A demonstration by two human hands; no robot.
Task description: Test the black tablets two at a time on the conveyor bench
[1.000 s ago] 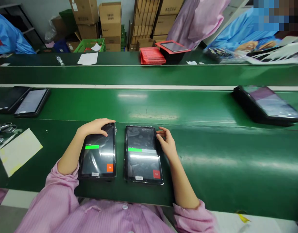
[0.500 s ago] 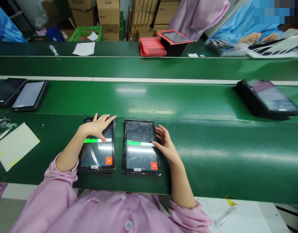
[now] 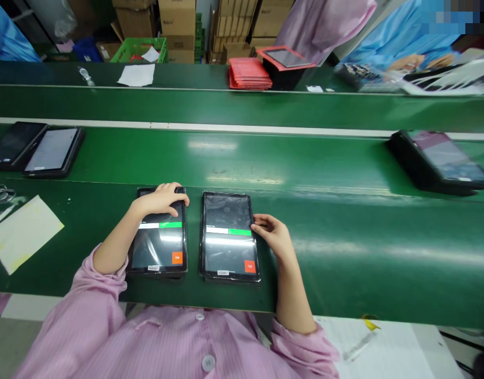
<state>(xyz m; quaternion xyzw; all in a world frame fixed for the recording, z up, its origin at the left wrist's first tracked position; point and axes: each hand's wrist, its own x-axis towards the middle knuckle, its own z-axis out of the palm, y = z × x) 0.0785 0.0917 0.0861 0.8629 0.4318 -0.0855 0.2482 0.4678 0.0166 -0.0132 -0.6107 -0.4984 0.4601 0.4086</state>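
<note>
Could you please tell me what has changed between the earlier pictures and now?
The left hand, spread half a second ago, has curled its fingers at the left tablet's far right corner. The right hand has slid slightly nearer the person along the right tablet's right edge. On both screens, green has switched from the bar's left half to its right. Both tablets stayed put.

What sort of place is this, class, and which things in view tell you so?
Probably an electronics testing or assembly workshop. The left tablet and right tablet both show "Fail" on screen, a long green work surface runs across the view, and cardboard boxes stand stacked behind.
</note>
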